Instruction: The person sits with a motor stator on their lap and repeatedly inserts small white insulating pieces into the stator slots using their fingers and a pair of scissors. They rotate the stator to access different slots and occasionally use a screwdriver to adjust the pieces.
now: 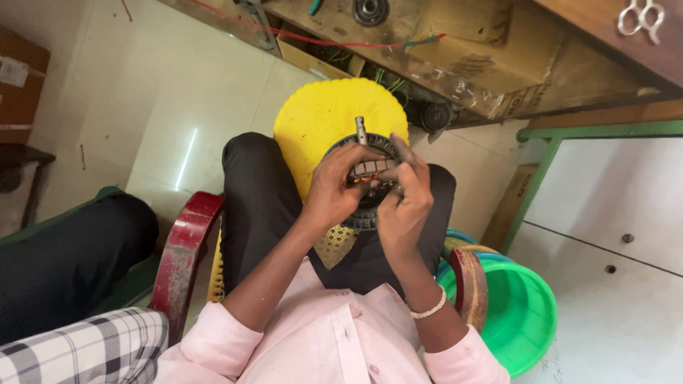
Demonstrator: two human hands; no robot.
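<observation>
A round dark motor stator (370, 178) with a metal shaft sticking up and copper wire in its slots rests over my knees, in front of a yellow plastic stool (324, 117). My left hand (334, 192) grips the stator's left side, fingers curled over the slotted ring. My right hand (407, 195) holds the right side, fingertips pressed on the copper wire near the middle. A white bead bracelet is on my right wrist.
I sit in a red-armed chair (183, 252). Another person's dark trouser leg and checked sleeve (78, 348) are at the left. Stacked green plastic tubs (523, 313) stand at the right beside a white cabinet (612, 213). A cluttered wooden bench (455, 50) runs across the top.
</observation>
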